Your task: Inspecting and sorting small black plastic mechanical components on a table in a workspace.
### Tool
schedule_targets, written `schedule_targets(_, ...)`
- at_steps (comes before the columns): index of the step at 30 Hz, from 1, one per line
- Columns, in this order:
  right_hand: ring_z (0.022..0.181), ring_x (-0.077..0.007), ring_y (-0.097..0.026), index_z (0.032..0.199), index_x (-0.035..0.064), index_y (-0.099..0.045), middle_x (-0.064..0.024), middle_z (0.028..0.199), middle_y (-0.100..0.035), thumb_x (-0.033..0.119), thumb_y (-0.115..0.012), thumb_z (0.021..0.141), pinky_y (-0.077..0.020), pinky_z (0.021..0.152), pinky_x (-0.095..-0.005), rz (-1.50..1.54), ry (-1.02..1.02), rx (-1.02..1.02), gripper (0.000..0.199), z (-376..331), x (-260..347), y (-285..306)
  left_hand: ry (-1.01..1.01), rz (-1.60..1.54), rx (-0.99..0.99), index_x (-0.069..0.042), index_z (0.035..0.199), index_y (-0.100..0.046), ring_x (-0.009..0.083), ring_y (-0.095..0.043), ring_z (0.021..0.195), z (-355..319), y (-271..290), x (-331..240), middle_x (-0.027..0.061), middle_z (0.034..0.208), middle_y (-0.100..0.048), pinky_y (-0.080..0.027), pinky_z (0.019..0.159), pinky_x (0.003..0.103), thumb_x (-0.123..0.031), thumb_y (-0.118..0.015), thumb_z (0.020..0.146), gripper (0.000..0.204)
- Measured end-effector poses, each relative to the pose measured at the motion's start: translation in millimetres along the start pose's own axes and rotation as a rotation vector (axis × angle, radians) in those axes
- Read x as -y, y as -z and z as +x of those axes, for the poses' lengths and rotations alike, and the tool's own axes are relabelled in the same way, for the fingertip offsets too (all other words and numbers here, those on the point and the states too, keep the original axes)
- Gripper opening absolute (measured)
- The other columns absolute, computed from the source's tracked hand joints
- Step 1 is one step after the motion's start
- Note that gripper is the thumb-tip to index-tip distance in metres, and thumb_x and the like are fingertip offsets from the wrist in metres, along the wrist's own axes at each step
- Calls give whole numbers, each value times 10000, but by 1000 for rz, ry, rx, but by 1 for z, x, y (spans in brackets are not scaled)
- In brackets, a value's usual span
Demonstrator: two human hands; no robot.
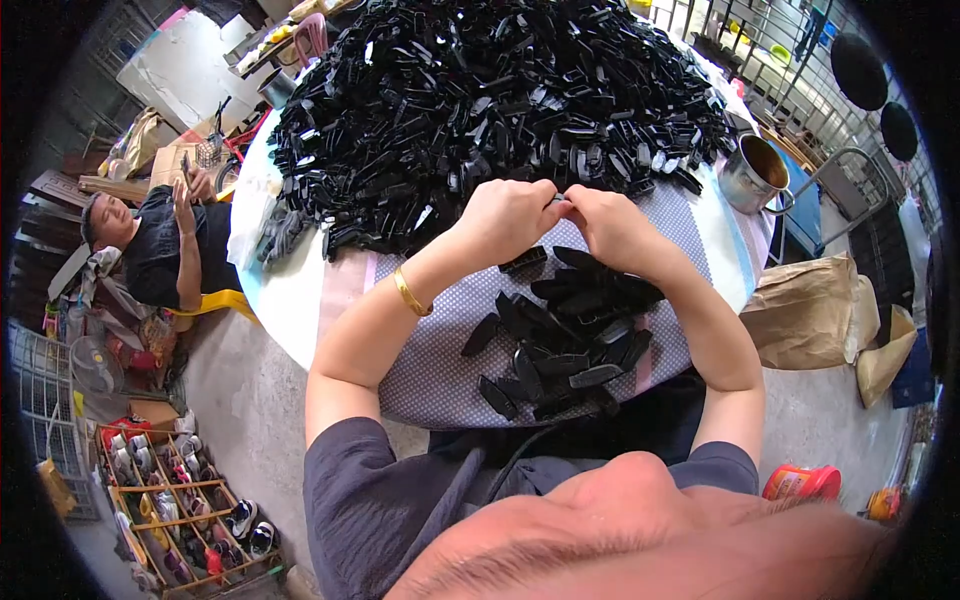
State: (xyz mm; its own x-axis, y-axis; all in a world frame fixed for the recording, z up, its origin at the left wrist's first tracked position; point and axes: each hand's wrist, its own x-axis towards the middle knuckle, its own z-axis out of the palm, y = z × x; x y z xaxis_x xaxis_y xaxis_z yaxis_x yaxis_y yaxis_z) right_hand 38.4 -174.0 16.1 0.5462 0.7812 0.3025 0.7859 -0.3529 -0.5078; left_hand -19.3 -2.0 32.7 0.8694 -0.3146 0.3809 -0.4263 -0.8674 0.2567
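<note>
While your left hand (505,215) and right hand (605,222) pinch one small black plastic piece (557,198) between closed fingertips, just before the big heap of black parts (500,100), keep your grip firm and work slowly.

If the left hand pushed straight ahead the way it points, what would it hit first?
Probably the right hand, which it already meets over a small part; beyond that lies the big heap of black plastic pieces.
</note>
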Motion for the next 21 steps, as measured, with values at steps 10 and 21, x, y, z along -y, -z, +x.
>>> schedule_targets(10,612,-54,-440,944,15,-589,19,676,-513,203,-475,913,-394,543,-222,582,-103,360,222,4,9,23,140,-486,283,15,847,-610,182,-543,615,-7,28,3,114,668,-584,-433,573,303,-227,-501,889,268)
schedule_targets(21,457,-13,-334,839,13,-583,70,555,-404,273,-443,943,-277,402,-169,964,-104,763,314,-3,21,26,369,-1007,487,-18,828,-614,27,-322,514,-45,35,-16,-73,566,-390,-274,456,191,-317,-439,932,362)
